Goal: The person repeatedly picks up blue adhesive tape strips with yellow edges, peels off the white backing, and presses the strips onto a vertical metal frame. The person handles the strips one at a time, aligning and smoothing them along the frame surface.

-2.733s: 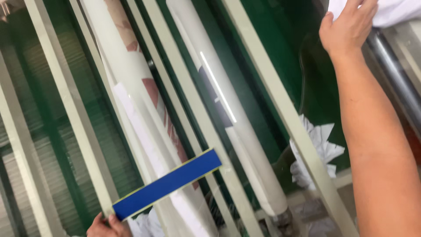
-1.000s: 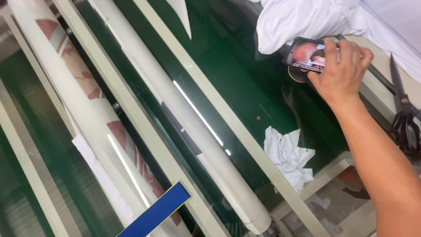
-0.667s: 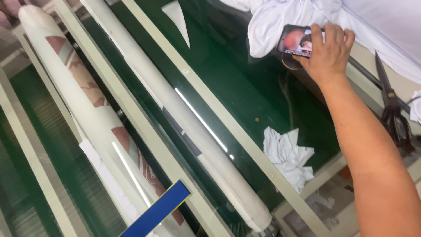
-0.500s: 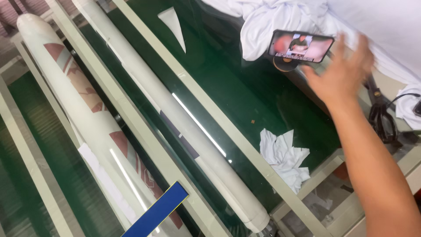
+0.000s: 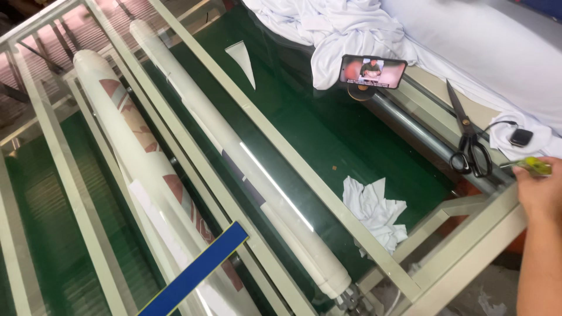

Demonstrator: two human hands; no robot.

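Yellow-green tool is sitting in the right hand, fingers closing around it, just right of the black scissors lying on the desk; a phone is standing beyond the scissors against white cloth.

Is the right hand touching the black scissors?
No, the right hand holds a small yellow-green object, apart from the scissors.

glass table, phone, scissors, cloth

Black scissors, propped phone, crumpled white rag
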